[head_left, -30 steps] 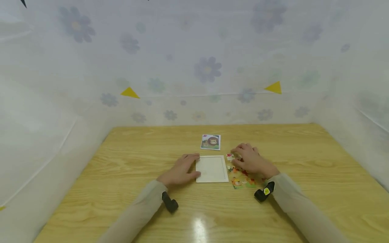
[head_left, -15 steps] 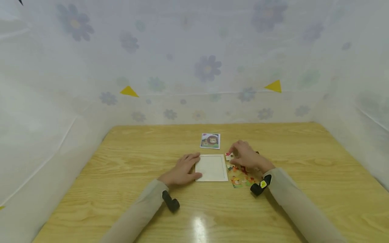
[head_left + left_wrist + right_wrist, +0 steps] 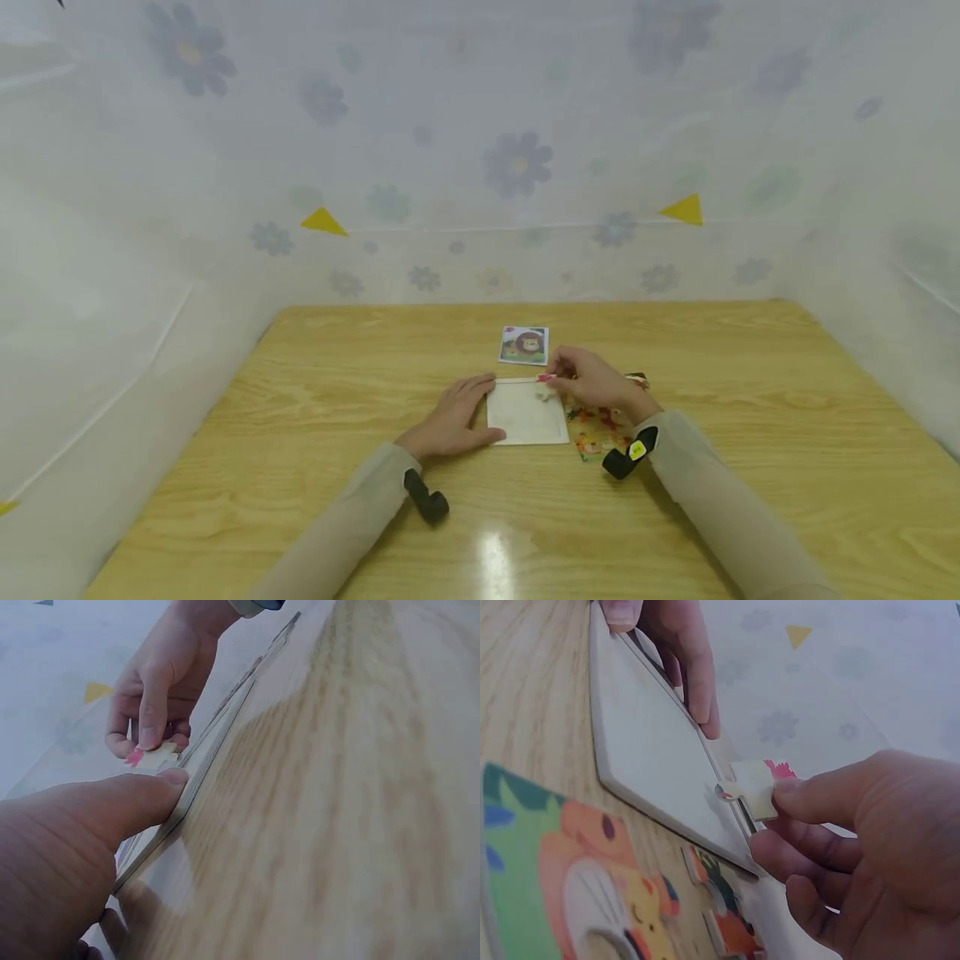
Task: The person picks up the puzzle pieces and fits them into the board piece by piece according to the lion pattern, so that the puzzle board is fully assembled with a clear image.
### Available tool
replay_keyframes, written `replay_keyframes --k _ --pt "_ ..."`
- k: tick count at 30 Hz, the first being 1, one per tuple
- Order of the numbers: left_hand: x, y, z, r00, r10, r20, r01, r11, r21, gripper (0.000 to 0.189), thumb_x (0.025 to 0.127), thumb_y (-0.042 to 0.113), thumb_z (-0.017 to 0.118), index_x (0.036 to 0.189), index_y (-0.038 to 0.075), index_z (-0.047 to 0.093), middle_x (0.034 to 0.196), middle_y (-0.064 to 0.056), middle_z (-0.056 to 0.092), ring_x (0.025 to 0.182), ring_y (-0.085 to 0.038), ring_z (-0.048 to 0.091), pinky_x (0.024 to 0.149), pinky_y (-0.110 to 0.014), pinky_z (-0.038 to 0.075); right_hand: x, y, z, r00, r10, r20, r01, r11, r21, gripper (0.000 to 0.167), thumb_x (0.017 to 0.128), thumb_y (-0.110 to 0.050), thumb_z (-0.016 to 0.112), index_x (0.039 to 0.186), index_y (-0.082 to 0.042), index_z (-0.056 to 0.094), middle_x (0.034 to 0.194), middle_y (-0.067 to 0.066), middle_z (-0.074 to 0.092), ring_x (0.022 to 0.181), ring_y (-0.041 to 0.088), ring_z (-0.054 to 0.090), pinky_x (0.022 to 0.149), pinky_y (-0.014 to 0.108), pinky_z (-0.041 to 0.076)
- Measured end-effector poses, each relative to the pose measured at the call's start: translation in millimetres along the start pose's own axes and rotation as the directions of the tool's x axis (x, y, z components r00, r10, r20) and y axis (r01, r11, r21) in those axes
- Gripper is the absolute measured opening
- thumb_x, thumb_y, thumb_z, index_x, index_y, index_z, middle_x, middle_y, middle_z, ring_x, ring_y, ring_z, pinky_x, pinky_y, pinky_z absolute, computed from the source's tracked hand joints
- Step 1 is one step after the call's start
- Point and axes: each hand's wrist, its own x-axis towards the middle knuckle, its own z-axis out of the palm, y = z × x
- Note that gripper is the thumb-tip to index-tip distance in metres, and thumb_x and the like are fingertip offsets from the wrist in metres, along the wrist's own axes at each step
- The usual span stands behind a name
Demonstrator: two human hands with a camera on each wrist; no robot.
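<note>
A white square puzzle tray (image 3: 527, 417) with a raised rim lies flat on the table. My left hand (image 3: 453, 417) rests along its left side, thumb and fingers spread on the rim. Over the tray's far right part, my right hand (image 3: 592, 382) pinches a white jigsaw piece (image 3: 754, 787) with a pink patch between thumb and fingers. In the left wrist view that piece hangs close above the rim, beyond my left thumb (image 3: 150, 802). Several colourful jigsaw pieces (image 3: 592, 877) lie right of the tray, partly hidden beneath my right hand and wrist in the head view.
A square picture card (image 3: 524, 345) with a lion on it lies just behind the tray. The wooden table (image 3: 360, 367) meets a pale flowered sheet (image 3: 450, 167) at the back and sides.
My right hand has taken up the white and pink jigsaw piece from beside the tray and moved left with it over the tray's corner. My left hand stays on the rim.
</note>
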Motion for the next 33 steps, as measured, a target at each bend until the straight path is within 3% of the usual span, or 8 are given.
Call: replay_keyframes --k 6,14,23,33 --pt "-0.1 3.8 -1.9 1.0 -0.02 0.01 0.02 1.0 -0.008 0.08 0.089 0.043 0.065 0.147 -0.002 0.032 0.158 -0.013 0.025 0.145 -0.033 0.02 0.116 -0.053 0.016 11.7 -1.0 12.7 1.0 0.001 -0.007 -0.001 1.0 -0.009 0.006 0.095 -0.011 0.061 0.097 -0.006 0.062 0.085 0.006 0.064 0.069 0.012 0.055 0.06 0.026 0.046" --pt "-0.4 1.3 0.3 1.0 0.003 0.006 -0.003 0.998 0.057 0.079 0.09 0.046 0.062 0.146 -0.002 0.035 0.158 -0.014 0.024 0.145 -0.032 0.021 0.116 -0.052 0.018 24.4 -8.3 32.2 0.994 0.009 -0.108 -0.025 0.989 -0.147 0.006 0.091 -0.012 0.065 0.091 -0.005 0.066 0.078 0.003 0.064 0.064 0.008 0.051 0.059 0.023 0.043" --pt "1.2 -1.2 -4.5 1.0 0.004 0.012 -0.004 0.999 0.041 0.084 0.085 0.051 0.066 0.145 0.0 0.037 0.156 -0.012 0.027 0.143 -0.029 0.024 0.116 -0.05 0.02 36.7 -25.0 42.9 0.983 0.107 -0.147 -0.132 0.977 -0.166 0.007 0.089 -0.011 0.066 0.09 -0.005 0.067 0.081 0.005 0.066 0.07 0.012 0.057 0.065 0.027 0.047" --pt "1.7 -0.5 -5.4 1.0 0.015 -0.017 -0.014 1.0 0.009 0.073 0.082 0.048 0.072 0.131 0.001 0.046 0.154 -0.012 0.032 0.141 -0.031 0.029 0.114 -0.05 0.023 48.2 -38.8 49.2 0.959 0.227 -0.169 -0.259 0.944 -0.205 0.008 0.085 -0.015 0.07 0.087 -0.007 0.068 0.079 0.005 0.065 0.069 0.014 0.056 0.062 0.025 0.043"
